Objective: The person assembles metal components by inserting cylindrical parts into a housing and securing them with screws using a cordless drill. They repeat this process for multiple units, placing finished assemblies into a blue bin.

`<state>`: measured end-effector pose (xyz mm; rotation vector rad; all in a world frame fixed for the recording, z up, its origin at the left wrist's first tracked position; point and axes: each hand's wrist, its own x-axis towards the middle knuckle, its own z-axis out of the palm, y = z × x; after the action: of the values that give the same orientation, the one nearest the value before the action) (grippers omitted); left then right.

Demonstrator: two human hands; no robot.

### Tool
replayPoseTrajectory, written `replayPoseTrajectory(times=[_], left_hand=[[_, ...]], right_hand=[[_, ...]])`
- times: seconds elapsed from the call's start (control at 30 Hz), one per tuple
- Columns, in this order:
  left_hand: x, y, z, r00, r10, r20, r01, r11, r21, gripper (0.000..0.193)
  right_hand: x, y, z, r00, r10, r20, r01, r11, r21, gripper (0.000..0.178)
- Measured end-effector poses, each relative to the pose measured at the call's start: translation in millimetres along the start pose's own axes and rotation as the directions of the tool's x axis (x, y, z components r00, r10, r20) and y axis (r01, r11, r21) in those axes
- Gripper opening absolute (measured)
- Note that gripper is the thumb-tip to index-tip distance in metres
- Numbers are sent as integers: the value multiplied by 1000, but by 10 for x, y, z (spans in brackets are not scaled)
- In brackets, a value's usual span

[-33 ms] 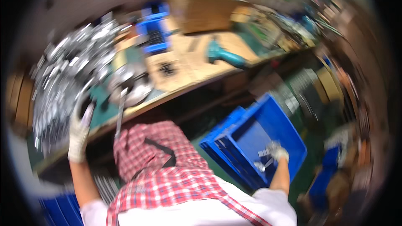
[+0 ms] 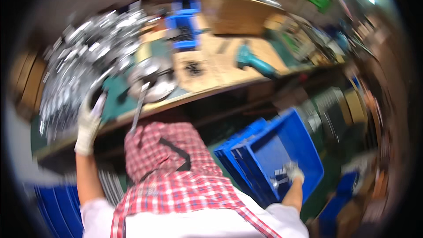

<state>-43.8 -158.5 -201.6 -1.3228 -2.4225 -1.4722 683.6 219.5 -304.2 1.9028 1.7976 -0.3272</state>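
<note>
My left hand [image 2: 88, 125], in a white glove, is over the bench's left front edge, beside a big heap of shiny metal parts [image 2: 94, 46]. Its thumb stands apart from the fingers; motion blurs them and I see nothing between them. Down to the right, my right hand [image 2: 296, 172], also gloved, reaches inside a blue plastic crate [image 2: 310, 150]. Small silvery metal pieces [image 2: 278, 178] lie at its fingertips. Blur hides whether the fingers grip any of them.
A round metal fixture with a lever [image 2: 156, 83] stands near the bench front. A teal power tool [image 2: 255, 61] lies on the bench board, near blue bins [image 2: 183, 31] and a cardboard box [image 2: 238, 15]. Blue crates [image 2: 55, 207] stand at lower left.
The view has turned, so the bench things sit further right in the picture. My right hand stays in the crate and my left hand at the heap.
</note>
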Motion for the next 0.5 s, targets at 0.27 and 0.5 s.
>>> replayPoseTrajectory(times=[0.27, 0.5], left_hand=[[-432, 31, -747, 797, 300, -525, 134, 759, 637, 40], [221, -450, -1411, 765, 217, -606, 465, 464, 754, 52]], right_hand=[[-54, 165, 363, 715, 464, -523, -584, 808, -80, 36], [422, -781, -1090, 427, 75, -901, 41, 994, 102, 38]])
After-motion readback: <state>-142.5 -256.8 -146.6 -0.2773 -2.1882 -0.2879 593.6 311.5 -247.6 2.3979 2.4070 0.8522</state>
